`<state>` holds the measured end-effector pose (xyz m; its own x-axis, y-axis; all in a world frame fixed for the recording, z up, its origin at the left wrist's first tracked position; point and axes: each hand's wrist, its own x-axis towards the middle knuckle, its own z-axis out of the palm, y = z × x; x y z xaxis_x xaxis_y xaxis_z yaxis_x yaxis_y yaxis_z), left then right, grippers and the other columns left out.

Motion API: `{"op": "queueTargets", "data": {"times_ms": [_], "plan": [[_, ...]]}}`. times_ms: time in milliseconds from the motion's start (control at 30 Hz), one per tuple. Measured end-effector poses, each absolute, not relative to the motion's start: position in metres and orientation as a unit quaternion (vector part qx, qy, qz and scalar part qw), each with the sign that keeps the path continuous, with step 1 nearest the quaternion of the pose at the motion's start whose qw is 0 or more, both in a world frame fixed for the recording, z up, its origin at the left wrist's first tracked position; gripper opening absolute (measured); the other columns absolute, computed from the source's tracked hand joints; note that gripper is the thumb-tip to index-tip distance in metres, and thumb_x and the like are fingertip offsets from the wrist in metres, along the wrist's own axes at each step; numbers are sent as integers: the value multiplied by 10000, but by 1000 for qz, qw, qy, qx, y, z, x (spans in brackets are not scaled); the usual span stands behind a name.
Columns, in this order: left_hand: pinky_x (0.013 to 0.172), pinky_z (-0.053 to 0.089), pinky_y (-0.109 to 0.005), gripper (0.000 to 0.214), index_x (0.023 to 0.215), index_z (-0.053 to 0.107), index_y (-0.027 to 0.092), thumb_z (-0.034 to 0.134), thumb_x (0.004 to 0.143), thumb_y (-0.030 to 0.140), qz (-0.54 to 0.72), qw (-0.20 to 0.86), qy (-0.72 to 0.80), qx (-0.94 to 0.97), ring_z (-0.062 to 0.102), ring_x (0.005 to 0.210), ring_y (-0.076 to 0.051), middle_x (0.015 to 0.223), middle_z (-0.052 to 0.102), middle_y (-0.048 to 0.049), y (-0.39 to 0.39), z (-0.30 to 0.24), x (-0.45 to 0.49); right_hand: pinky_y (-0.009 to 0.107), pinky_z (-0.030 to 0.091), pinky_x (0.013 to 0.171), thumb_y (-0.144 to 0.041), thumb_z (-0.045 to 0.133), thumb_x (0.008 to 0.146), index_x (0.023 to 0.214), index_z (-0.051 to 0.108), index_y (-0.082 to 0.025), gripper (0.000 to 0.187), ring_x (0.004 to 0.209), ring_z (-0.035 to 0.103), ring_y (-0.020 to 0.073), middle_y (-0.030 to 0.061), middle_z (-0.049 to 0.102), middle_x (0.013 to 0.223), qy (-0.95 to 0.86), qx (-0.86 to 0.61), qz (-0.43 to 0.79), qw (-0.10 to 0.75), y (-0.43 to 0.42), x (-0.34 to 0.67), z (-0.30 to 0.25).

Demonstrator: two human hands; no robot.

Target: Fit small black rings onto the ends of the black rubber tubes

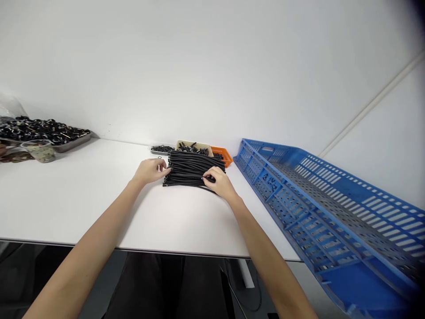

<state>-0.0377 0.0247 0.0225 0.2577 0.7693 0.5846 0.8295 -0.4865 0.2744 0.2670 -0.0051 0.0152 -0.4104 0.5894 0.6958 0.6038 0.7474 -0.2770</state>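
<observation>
The right hand (222, 183) has thumb and forefinger drawn together, apparently pinching one tube near the right-hand end of a flat row of slim, black, flexible-looking tubes (187, 166). The left hand (151, 172) is loosely curved, thumb tip at the row's left ends; whether it grips anything, I cannot tell. The row lies on the white tabletop (186, 219), between both hands. The step in hand looks like arranging or picking through tubes; the next move calls for a light pinch that leaves their neighbours undisturbed. Just behind sit a cream plastic tray (201, 145) and an orange plastic basket (227, 156); rightward stands a long, blue, slotted plastic crate (279, 188).
</observation>
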Motion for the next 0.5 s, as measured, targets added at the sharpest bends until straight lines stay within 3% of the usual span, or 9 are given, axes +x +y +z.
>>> {"op": "queueTargets", "data": {"times_ms": [167, 367, 500], "plan": [[628, 434, -290, 384, 789, 652, 217, 658, 743, 599, -371, 157, -412, -817, 634, 795, -206, 851, 703, -49, 19, 28, -38, 318, 480, 711, -193, 576, 883, 865, 609, -224, 49, 810, 569, 190, 31, 602, 854, -817, -330, -5, 473, -5, 262, 15], [657, 453, -299, 387, 825, 662, 218, 437, 945, 508, -380, 196, -383, -819, 648, 789, -191, 824, 716, -49, 17, 35, -32, 315, 488, 694, -216, 555, 903, 890, 611, -225, 59, 762, 568, 178, 33, 596, 857, -791, -332, -3, 514, -8, 262, 18], [653, 447, -290, 408, 912, 656, 221, 339, 990, 465, -397, 177, -404, -805, 655, 805, -183, 872, 721, -50, 18, 34, -25, 315, 489, 705, -253, 541, 920, 904, 611, -222, 78, 760, 574, 177, 35, 611, 880, -784, -353, -5, 511, -6, 264, 18]]}}
